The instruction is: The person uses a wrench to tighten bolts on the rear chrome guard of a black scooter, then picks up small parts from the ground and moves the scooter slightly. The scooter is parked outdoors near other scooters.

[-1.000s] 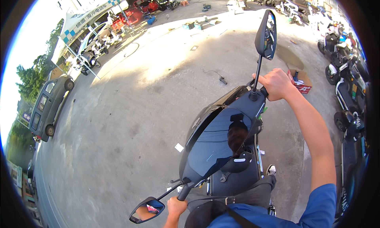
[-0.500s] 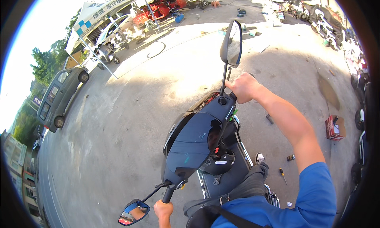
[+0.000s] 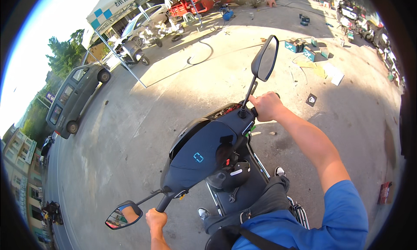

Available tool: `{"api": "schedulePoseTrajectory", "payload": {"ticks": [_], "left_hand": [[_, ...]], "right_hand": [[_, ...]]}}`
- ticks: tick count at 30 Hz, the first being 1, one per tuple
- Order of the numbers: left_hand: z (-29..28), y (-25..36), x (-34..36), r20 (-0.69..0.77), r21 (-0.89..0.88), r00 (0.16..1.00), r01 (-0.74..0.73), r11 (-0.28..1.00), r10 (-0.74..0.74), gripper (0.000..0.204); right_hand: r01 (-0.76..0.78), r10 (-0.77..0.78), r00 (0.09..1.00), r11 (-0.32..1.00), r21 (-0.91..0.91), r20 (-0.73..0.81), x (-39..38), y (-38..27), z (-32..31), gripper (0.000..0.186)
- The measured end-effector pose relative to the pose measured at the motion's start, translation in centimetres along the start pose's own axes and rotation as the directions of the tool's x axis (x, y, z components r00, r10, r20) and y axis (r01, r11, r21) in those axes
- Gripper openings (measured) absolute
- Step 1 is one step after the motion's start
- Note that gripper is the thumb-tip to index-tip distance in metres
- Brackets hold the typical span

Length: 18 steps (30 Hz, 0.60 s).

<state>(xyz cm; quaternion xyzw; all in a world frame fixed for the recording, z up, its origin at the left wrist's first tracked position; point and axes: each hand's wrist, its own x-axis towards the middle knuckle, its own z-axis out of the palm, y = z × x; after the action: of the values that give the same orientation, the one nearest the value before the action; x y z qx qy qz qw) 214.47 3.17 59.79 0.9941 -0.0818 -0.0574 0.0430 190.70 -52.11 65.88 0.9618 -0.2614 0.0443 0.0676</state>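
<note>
I sit astride a dark electric scooter (image 3: 191, 172), its handlebar slanting from lower left to upper right. My left hand (image 3: 156, 218) is closed round the left grip (image 3: 163, 203). The right grip is in my right hand (image 3: 266, 106), mostly hidden under the fingers, with the thumb side near the mirror stem. A left mirror (image 3: 124, 215) and a right mirror (image 3: 266, 61) rise from the bar. On the glossy dashboard (image 3: 195, 158) a blue-green symbol glows. A black helmet (image 3: 239, 174) rests on the footboard (image 3: 228, 203). One shoe shows on each side of it.
A grey van (image 3: 76, 96) stands at left. Parked scooters (image 3: 132, 51) sit beside a canopy (image 3: 117, 4) at far left. Ahead lie a hose (image 3: 210, 52) and several boxes (image 3: 297, 45). More scooters (image 3: 354, 15) line the far right. A red box (image 3: 384, 192) is at right.
The scooter has moved forward; the red box has slid back and right in view, and the screwdriver has left it. The left shoe has appeared. Both hands keep their grips.
</note>
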Motion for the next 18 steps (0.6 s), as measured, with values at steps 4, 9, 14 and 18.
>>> {"api": "schedulePoseTrajectory", "payload": {"ticks": [4, 9, 14, 18], "left_hand": [[-4.5, 9.9, 21.9, 0.002, 0.068, 0.999, -0.053, 0.996, 0.053, 0.024], [-8.4, 21.4, 49.6, 0.041, 0.145, 0.985, -0.174, 0.974, 0.17, 0.026], [-10.3, 34.0, 77.4, 0.011, 0.202, 0.975, -0.222, 0.954, 0.224, 0.026], [-11.3, 44.9, 99.2, -0.037, 0.212, 0.948, -0.302, 0.929, 0.317, 0.025]], "right_hand": [[-0.043, 0.039, 0.998, 0.995, 0.091, 0.038, 20.5, 1.3, 3.6, 0.064], [-0.073, 0.089, 0.99, 0.988, 0.139, -0.113, 44.9, 2.6, 10.2, 0.063], [-0.197, 0.205, 0.978, 0.964, 0.179, -0.032, 69.7, 3.3, 14.3, 0.062], [-0.25, 0.187, 0.944, 0.944, 0.216, 0.273, 93.0, 5.9, 14.9, 0.068]]}}
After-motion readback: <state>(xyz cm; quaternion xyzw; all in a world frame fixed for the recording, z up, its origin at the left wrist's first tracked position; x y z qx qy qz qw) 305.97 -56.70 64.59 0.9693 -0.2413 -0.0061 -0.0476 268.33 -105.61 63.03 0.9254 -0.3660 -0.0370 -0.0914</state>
